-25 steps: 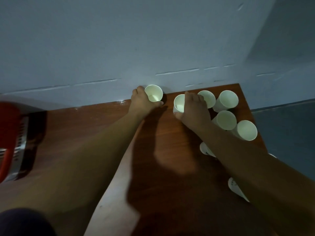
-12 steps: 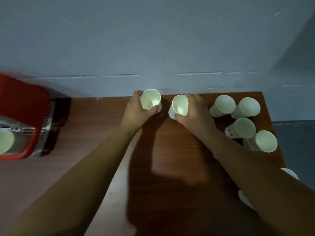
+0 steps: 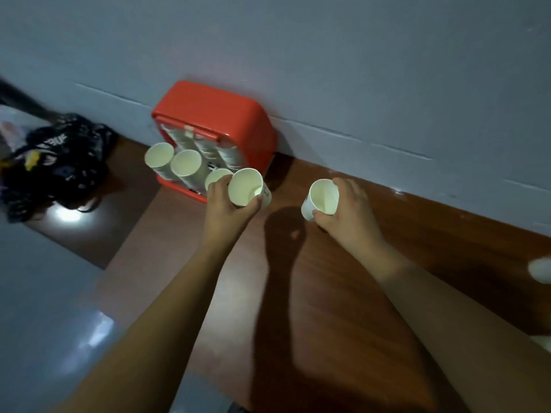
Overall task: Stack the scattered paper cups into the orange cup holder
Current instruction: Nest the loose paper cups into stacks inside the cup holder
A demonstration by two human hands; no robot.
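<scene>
Both hands had swung left from the loose cups to the holder [image 3: 214,120]. The left hand [image 3: 226,204] clasped a cup [image 3: 246,187] at its stacks; the right hand [image 3: 348,204] gripped another [image 3: 322,198], waiting. Best seated mouth-aligned, pushed straight.

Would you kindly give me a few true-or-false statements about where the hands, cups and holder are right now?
1. Each hand holds one paper cup. True: the left hand grips one cup, the right hand another.
2. The orange cup holder stands against the wall. True.
3. The holder has no cups in it. False: cup stacks already stick out of it.
4. The right hand's cup is nearer the holder. False: the left hand's cup is right in front of it.
</scene>
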